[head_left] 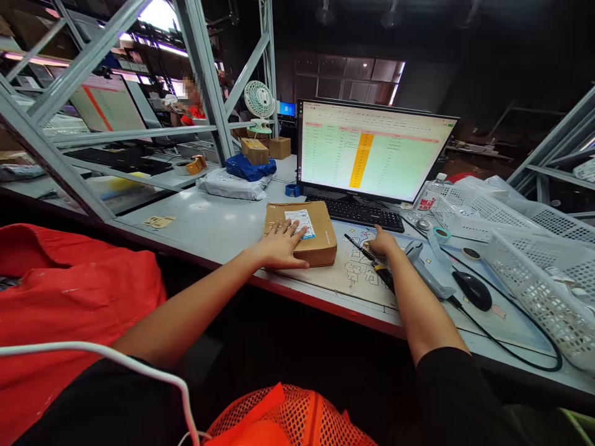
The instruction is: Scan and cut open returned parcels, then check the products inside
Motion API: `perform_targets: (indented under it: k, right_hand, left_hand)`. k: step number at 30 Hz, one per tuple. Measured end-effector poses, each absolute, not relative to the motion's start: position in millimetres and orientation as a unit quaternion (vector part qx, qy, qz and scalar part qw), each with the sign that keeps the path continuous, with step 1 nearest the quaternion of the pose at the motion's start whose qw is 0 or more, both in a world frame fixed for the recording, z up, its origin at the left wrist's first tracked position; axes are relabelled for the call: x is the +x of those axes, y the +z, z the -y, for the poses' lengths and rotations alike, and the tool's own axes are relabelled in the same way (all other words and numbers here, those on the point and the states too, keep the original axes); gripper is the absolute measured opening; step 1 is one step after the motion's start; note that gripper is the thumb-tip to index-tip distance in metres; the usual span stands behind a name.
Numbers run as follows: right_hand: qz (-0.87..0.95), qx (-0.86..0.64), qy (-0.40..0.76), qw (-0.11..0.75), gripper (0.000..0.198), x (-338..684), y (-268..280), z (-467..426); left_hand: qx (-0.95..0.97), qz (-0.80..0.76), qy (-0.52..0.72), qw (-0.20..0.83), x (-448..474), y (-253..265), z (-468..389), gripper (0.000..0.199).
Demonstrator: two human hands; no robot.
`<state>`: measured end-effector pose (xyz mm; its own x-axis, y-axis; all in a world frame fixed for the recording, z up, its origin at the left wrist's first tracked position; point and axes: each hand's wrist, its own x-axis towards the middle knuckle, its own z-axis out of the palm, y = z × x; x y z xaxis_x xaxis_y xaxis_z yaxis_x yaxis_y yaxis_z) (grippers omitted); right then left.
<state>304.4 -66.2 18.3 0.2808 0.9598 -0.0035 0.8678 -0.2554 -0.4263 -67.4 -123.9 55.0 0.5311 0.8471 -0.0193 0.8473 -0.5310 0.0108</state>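
Note:
My left hand (281, 244) lies flat with fingers spread on a closed brown cardboard box (320, 232), partly covering its white shipping label (302, 222). The box rests near the table's front edge. In front of the black keyboard (357, 210), my right hand (382, 241) has one finger stretched toward the keys. Its other fingers are bent and partly hidden; no held thing shows. Beside and partly under that hand are a black pen (357, 246) and a tool with a black and yellow handle (383, 272). A grey barcode scanner (427, 272) lies right of my forearm.
Behind the keyboard stands a monitor (372, 148) showing a spreadsheet. A black mouse (471, 290), its cable and white plastic baskets (534, 279) occupy the right. Wrapped parcels (235, 184), small boxes (255, 150) and a fan (259, 100) are at the back left, beside metal shelving posts (204, 74).

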Motion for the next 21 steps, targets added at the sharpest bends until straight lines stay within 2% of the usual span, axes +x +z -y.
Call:
perform_targets:
  k: [4, 8, 10, 14, 16, 21]
  right_hand:
    - [0.583, -0.750, 0.152, 0.274, 0.081, 289, 27, 74]
    - [0.612, -0.670, 0.194, 0.373, 0.066, 247, 36, 79]
    - [0.635, -0.593, 0.257, 0.423, 0.068, 219, 39, 84]
    - [0.614, -0.343, 0.447, 0.553, 0.084, 169, 46, 106]
    - [0.600, -0.286, 0.468, 0.582, 0.080, 154, 49, 121]
    - [0.625, -0.291, 0.425, 0.586, 0.075, 148, 53, 147]
  left_hand:
    - [0.892, -0.447, 0.051, -0.052, -72, 45, 155, 0.108]
    - [0.892, -0.398, 0.159, -0.144, -80, 12, 193, 0.110]
    - [0.884, -0.386, 0.201, -0.173, -86, -7, 204, 0.114]
    - [0.862, -0.389, 0.262, -0.193, -96, -25, 208, 0.117]
    - [0.853, -0.383, 0.295, -0.198, -101, -27, 205, 0.121]
    - [0.849, -0.351, 0.344, -0.192, -107, -22, 206, 0.124]
